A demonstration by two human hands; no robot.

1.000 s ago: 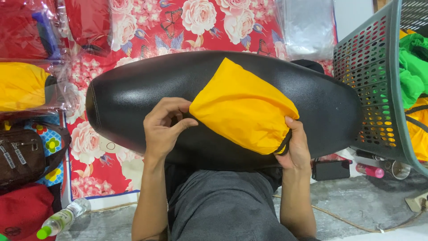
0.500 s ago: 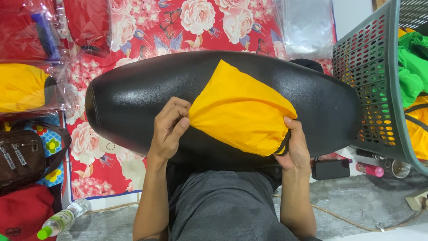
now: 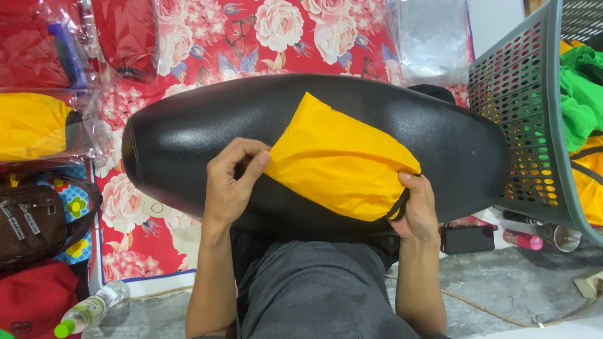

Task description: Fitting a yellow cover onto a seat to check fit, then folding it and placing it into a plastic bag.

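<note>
1. Clear plastic packages sat stacked at the left edge: one held a folded yellow item (image 3: pixel 31 125), and those above it held red fabric (image 3: pixel 34 53).
2. More clear plastic bags (image 3: pixel 433 37) lay at the top, right of centre, on the red floral mat (image 3: pixel 207 44); contents could not be made out.
3. A grey perforated plastic basket (image 3: pixel 521 119) stood at the right, tilted in view. It held green fabric (image 3: pixel 581 94) above yellow fabric (image 3: pixel 587 176).
4. On the floor at lower left: a brown bag (image 3: pixel 38 220), a red bag (image 3: pixel 34 301) below it, and a clear bottle with a green cap (image 3: pixel 88 311) lying on its side.
5. On the floor at lower right: a small pink bottle (image 3: pixel 521 240) just beside a dark flat object (image 3: pixel 468 237).
6. A yellow nylon pouch (image 3: pixel 339 166) lay on a black padded seat (image 3: pixel 188 138) resting across the person's lap, roughly centre of the seat.
7. Left hand (image 3: pixel 229 185): fingers curled, thumb and fingertips pinched on the pouch's left corner.
8. Right hand (image 3: pixel 414 207): fingers wrapped closed around the pouch's lower right end, where a black cord or strap showed at the opening; thumb pressed on the yellow fabric.
9. Both hands held the pouch against the seat surface.
</note>
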